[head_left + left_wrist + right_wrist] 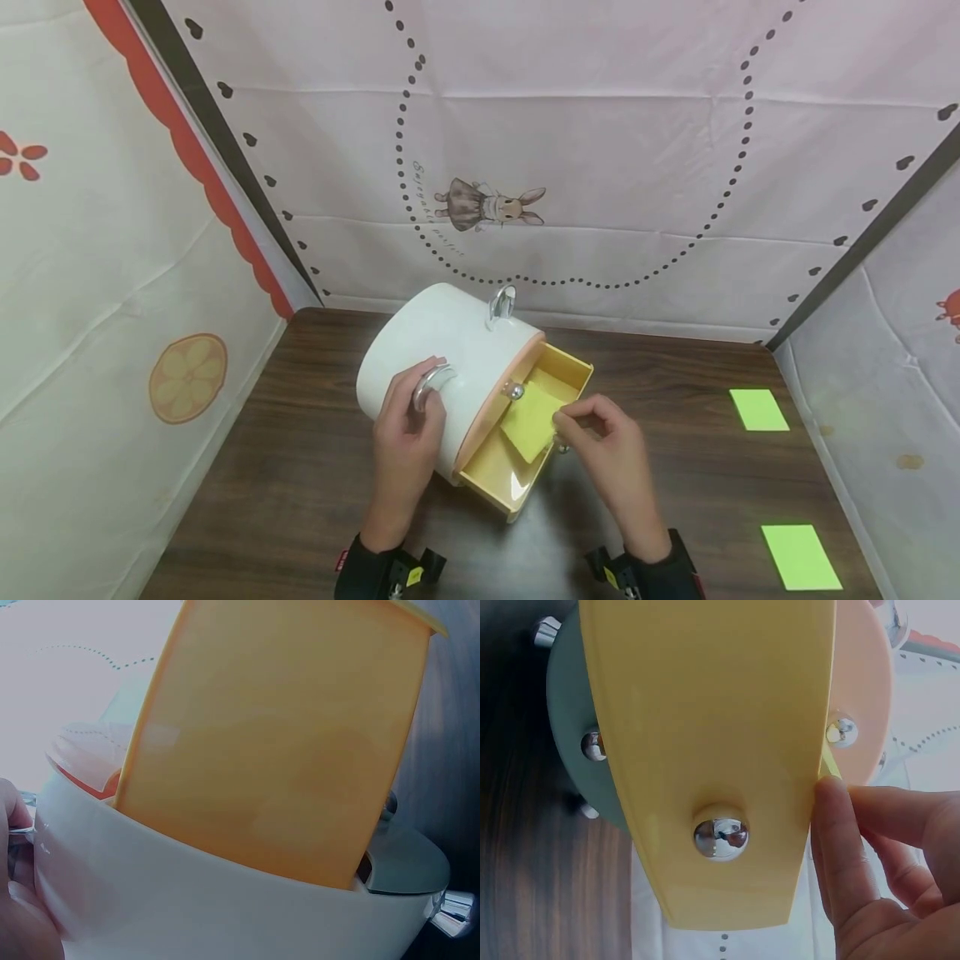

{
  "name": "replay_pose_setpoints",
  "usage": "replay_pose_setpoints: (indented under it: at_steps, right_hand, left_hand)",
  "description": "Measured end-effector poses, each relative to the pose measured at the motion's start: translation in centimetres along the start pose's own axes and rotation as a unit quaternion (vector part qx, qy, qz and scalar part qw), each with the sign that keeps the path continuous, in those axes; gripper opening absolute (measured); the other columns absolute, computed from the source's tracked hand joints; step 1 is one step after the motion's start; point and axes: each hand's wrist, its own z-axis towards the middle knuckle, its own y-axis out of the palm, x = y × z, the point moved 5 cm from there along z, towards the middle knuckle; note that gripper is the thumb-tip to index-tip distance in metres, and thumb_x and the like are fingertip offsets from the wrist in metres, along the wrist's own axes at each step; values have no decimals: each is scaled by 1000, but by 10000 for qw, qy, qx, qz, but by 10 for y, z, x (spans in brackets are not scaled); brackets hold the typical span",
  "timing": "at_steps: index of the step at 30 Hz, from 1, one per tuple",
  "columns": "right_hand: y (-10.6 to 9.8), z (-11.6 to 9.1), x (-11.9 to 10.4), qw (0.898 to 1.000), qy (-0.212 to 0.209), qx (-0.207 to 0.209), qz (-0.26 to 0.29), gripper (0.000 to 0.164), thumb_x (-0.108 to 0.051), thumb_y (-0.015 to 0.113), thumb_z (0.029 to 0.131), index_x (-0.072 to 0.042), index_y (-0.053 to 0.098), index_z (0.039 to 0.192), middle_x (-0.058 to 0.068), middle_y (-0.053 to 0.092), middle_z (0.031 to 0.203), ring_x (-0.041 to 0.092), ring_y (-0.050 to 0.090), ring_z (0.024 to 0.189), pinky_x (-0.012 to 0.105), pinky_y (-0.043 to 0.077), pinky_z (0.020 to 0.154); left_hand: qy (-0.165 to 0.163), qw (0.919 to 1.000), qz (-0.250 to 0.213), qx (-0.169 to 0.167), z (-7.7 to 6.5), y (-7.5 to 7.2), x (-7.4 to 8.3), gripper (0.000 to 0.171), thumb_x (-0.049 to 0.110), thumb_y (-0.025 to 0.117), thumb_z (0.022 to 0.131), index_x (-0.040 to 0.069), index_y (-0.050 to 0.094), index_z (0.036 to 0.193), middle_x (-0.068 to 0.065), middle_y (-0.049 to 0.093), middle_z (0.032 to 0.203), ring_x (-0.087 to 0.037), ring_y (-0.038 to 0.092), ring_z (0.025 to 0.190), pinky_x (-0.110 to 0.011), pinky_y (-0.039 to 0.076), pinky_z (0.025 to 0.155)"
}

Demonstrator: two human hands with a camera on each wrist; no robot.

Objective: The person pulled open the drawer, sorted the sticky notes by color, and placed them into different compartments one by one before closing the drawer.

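Observation:
A white rounded drawer unit (442,350) lies tilted on the table, its front turned to the right. Its yellow drawer (566,367) is pulled out, and a yellow sticky note (528,421) is inside. With thumb and fingers, my left hand (405,450) grips a shiny metal handle (426,387) on the unit's side. My right hand (615,458) pinches the note's near edge at the drawer's rim. In the right wrist view, only a sliver of the note (829,762) shows beyond the drawer front, which has a round chrome knob (721,838).
Two green sticky notes lie on the right of the table, one farther back (759,410) and one near the front (802,557). A green front (574,742) and a pink front (862,682) flank the drawer. Printed cloth walls (600,167) enclose the brown table (262,500).

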Motion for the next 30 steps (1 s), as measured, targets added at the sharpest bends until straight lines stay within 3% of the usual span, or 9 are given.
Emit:
replay_pose_setpoints:
  at_steps: [5,13,23,26,30]
  right_hand:
    - [5,0,-5,9992,-344,-76,-210,8,-3,82,93,-6,77,98,7,72,98,21,72,89,34,65,73]
    - [12,-3,-16,9834,-1112,-95,-1432,18,-1,85,89,-16,80,96,-6,73,97,7,71,90,27,63,74]
    - [18,-6,-20,9695,-1655,-411,-1758,25,4,88,83,-18,82,93,-15,74,93,3,70,86,28,63,75]
    - [22,-6,-23,9593,-1891,-568,-2020,24,3,89,82,-17,83,92,-13,76,93,3,70,85,28,62,75]
    - [27,-7,-27,9358,-2359,-674,-2532,20,1,90,81,-14,85,93,-7,79,94,6,73,85,30,63,75]
  left_hand:
    - [60,10000,26,18,0,0,-2,46,-3,60,101,15,64,143,1,63,140,-23,61,129,-34,48,112]
    - [87,10000,-2,38,0,0,-2,45,-4,59,101,13,64,142,0,64,139,-23,61,127,-34,48,111]
    - [49,10000,10,46,-1,1,-1,44,-4,60,101,11,64,141,-1,64,139,-22,61,128,-32,48,111]
    - [-21,10000,15,20,-1,1,-1,43,-4,59,101,11,64,141,1,63,140,-22,61,129,-33,48,112]
    - [12,10000,29,52,0,1,-1,44,-6,60,100,11,64,141,-1,64,139,-22,61,129,-33,48,112]
